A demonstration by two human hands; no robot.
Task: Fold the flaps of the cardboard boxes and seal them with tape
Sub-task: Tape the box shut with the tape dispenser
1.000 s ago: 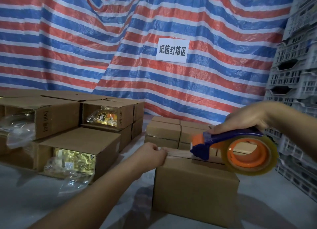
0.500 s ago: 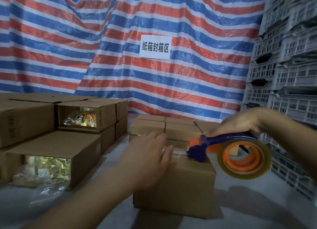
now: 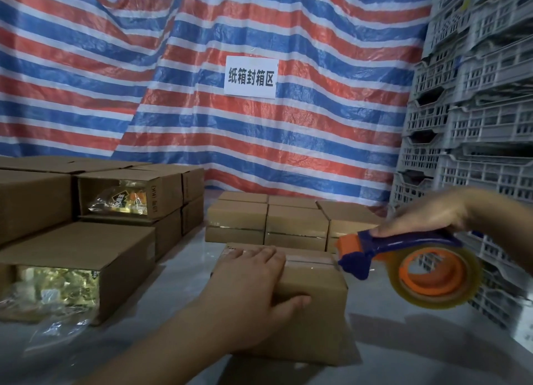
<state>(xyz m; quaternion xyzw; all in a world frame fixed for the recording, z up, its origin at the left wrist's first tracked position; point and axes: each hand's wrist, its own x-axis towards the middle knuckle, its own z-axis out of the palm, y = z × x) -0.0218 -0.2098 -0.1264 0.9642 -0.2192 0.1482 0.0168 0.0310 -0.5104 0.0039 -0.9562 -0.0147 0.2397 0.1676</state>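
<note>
1. The left hand [image 3: 253,292] presses flat, fingers spread, on the closed cardboard box [image 3: 314,306] at centre front.
2. The right hand [image 3: 427,214] grips a tape dispenser [image 3: 403,257] at the box's right top edge.
3. Left, open-ended boxes [image 3: 86,257] show foil packets [image 3: 57,286].
4. Behind stand sealed boxes [image 3: 268,220].

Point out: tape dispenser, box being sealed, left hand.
tape dispenser [image 3: 403,243], head view, on its blue handle.
box being sealed [image 3: 314,321], head view, on its front face.
left hand [image 3: 248,286], head view, on its back.
</note>
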